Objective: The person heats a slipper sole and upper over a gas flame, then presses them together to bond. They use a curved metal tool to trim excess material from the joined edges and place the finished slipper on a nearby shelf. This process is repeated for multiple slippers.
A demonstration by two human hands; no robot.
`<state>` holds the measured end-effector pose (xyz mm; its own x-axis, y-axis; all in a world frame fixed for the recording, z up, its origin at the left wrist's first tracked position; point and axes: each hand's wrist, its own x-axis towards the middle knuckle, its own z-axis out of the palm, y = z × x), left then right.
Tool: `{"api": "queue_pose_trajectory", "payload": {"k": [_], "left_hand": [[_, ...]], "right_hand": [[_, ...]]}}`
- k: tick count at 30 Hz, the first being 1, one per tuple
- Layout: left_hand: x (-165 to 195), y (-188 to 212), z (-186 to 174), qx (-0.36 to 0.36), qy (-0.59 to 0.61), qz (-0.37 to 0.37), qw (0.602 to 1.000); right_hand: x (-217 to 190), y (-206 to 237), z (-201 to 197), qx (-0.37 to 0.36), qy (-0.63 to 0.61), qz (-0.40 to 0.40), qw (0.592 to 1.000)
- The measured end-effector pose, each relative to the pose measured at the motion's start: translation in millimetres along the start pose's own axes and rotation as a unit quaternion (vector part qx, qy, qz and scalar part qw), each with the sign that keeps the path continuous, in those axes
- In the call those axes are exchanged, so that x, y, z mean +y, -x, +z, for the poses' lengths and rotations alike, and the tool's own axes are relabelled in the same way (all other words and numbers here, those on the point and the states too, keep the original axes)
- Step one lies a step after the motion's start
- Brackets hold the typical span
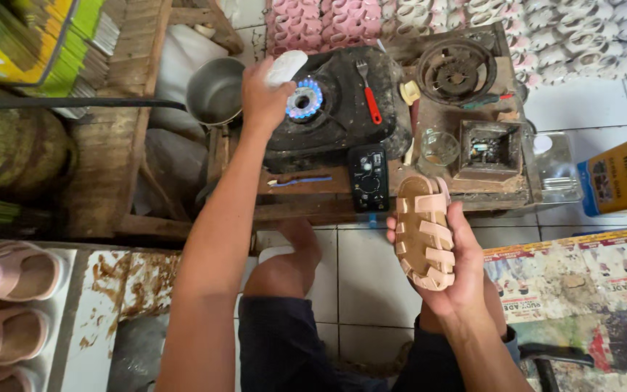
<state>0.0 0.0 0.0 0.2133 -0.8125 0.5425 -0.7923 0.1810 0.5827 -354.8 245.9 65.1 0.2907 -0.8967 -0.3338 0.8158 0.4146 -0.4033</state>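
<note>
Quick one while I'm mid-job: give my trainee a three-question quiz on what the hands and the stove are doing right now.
1. True or false: the burner on the black stove is lit.
2. What does the right hand hold?
A. a red-handled fork
B. a pale strappy sandal
C. a metal pot
3. Fill in: the left hand holds a white ____ piece close to the flame.

Key
1. True: a blue ring of flame shows.
2. B: the sandal lies in the palm, straps up; the fork lies on the stove, the pot stands left of it.
3. Sole-shaped; what it is exactly cannot be told.
</note>
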Motion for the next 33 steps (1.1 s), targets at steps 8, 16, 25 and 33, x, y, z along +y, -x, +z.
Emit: {"api": "queue_pose_trajectory", "payload": {"k": [8, 16, 25, 33], "left_hand": [[31.5, -8.4, -18.8, 0.082, 0.311, -0.192, 0.927], [22.3, 2.4, -13.8, 0.017, 0.341, -0.300, 0.891], [-18.6, 27.8, 11.5, 0.030, 0.124, -0.013, 0.992], [78.1, 61.1, -76.9, 0.032, 0.499, -0.161, 0.851]], "right_hand": [[-4.7, -7.8, -15.5, 0.006, 0.000, 0.016, 1.000], [-6.7, -11.8, -16.7, 0.044, -0.021, 0.038, 0.998], [-9.9, -17.0, -4.4, 0.051, 0.079, 0.041, 0.995], [-31.6, -97.8, 30.4, 0.013, 0.317, 0.064, 0.946]]}}
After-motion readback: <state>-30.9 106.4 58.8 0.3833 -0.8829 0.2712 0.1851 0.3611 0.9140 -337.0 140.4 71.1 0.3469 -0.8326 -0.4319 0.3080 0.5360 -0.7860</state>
